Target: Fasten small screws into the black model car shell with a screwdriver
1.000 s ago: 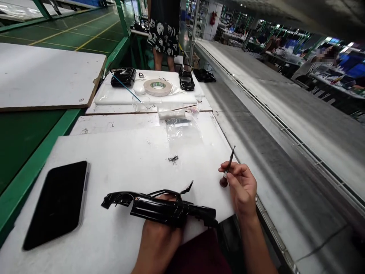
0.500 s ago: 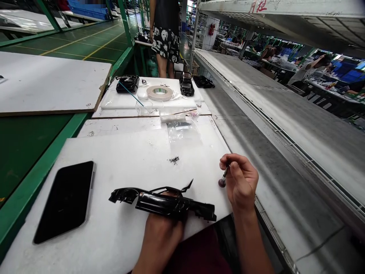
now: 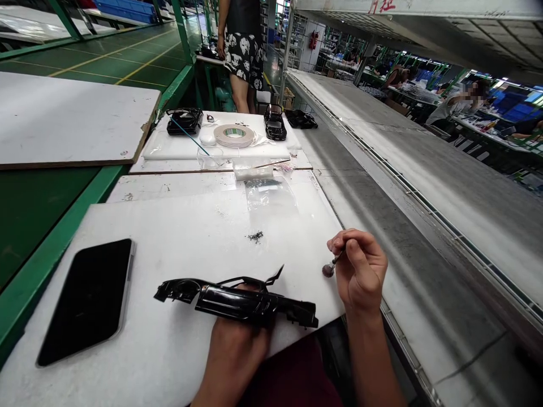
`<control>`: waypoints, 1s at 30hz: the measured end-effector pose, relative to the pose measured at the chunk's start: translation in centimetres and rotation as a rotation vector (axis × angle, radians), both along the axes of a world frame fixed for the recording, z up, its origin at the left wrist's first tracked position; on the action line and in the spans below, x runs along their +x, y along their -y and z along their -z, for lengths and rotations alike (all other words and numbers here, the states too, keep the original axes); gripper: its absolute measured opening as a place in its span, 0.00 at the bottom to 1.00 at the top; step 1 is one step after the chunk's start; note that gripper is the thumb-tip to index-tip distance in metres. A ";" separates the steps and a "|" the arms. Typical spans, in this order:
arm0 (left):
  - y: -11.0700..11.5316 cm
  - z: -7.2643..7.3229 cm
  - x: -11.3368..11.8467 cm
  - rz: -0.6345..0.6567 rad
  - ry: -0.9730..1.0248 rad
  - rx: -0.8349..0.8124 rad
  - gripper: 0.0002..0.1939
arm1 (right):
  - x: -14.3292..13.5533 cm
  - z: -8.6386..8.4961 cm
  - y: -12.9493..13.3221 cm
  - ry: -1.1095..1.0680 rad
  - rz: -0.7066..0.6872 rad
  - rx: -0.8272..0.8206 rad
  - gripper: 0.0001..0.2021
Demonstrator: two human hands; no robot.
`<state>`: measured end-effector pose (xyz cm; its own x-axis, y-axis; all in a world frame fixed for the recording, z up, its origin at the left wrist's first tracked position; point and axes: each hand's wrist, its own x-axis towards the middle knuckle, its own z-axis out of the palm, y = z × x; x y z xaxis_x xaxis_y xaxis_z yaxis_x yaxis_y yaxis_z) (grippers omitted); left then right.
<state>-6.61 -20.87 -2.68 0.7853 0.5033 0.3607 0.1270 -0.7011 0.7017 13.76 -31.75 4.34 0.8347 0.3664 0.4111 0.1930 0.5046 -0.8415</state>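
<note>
My left hand (image 3: 237, 353) grips a glossy black toy car body shell (image 3: 237, 298), held on its side over the near edge of the white board (image 3: 178, 243). To its right my right hand (image 3: 360, 271) is closed around a small screwdriver (image 3: 329, 268); only the rounded dark handle end shows, pointing down toward the board, and the rest is hidden in the fingers. A small heap of dark screws (image 3: 255, 236) lies on the board between the two hands and farther away.
A black phone (image 3: 85, 299) lies at the left. Farther off are clear plastic bags (image 3: 269, 192), a tape roll (image 3: 234, 135), a blue rod (image 3: 190, 137) and other black car bodies (image 3: 275, 122). A grey conveyor belt (image 3: 382, 186) runs along the right. A person (image 3: 241, 51) stands beyond.
My right hand has closed around the screwdriver, whose shaft stuck up a second ago and is now hidden. The car shell has stayed in my left hand.
</note>
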 end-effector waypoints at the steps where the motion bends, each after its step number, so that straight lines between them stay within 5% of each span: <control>1: 0.0 0.0 0.0 -0.001 0.003 0.002 0.07 | 0.0 0.0 0.0 0.001 -0.001 0.006 0.04; 15: 0.3 -1.0 0.0 -0.020 -0.006 -0.049 0.06 | 0.3 0.4 -0.3 0.084 0.104 0.040 0.09; 24: -0.1 -0.4 0.0 0.013 0.000 0.053 0.08 | 1.4 0.7 1.7 0.425 0.383 -0.064 0.03; 30: -0.1 0.0 -0.1 0.007 0.017 0.118 0.09 | 2.4 0.6 2.7 0.612 0.411 -0.130 0.05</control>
<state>-6.75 -20.79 -2.66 0.7815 0.4513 0.4308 0.1108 -0.7798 0.6161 16.11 -34.43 3.73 0.5511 0.1513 0.8206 0.7972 0.1950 -0.5713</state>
